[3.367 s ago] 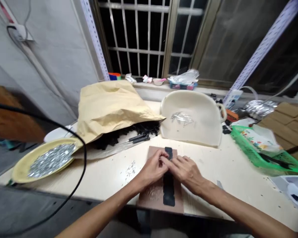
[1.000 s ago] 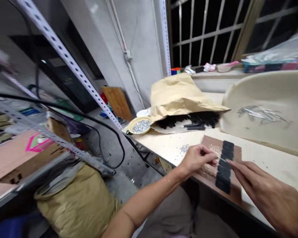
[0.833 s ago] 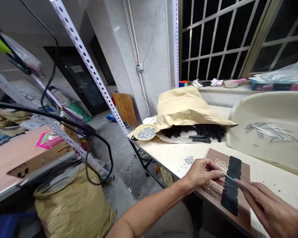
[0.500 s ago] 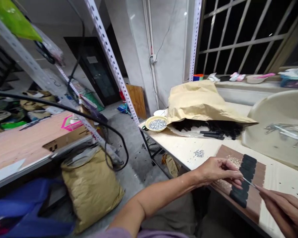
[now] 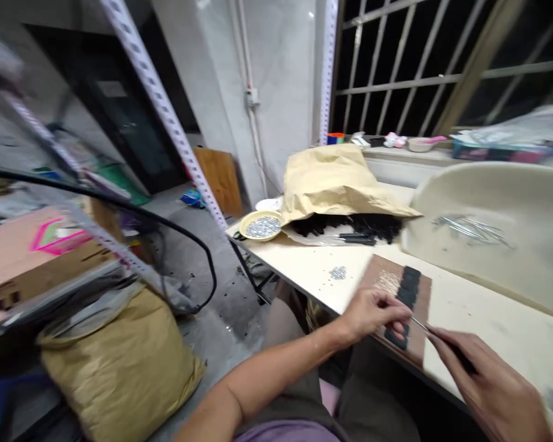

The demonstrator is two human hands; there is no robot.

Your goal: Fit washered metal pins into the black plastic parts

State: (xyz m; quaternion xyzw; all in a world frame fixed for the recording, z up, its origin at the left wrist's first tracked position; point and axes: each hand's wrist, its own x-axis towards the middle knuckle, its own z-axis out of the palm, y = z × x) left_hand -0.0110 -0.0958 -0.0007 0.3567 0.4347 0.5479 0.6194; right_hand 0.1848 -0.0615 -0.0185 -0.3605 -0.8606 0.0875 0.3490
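Over the near edge of the worktable, my left hand (image 5: 375, 316) is closed in a pinch at one end of a thin metal rod (image 5: 419, 321). My right hand (image 5: 488, 374) grips the rod's other end, with something dark showing between its fingers. Beneath the hands lies a brown board (image 5: 373, 270) bearing a dark strip with scalloped edges (image 5: 409, 288). Pale small grains (image 5: 387, 281) are spread on the board beside the strip. A little pile of small silvery pieces (image 5: 338, 273) rests on the tabletop left of the board.
An open paper bag (image 5: 332, 178) of black pieces (image 5: 317, 224) lies behind the board. Left of it sits a yellow dish (image 5: 242, 227) of silvery bits. A cream basin (image 5: 488, 184) with metal rods (image 5: 472, 228) stands right. A full sack (image 5: 120, 362) is on the floor.
The view has swung to the right, so the table and both hands appear farther left. My hands still have the rod between them, and more of the right hand shows.
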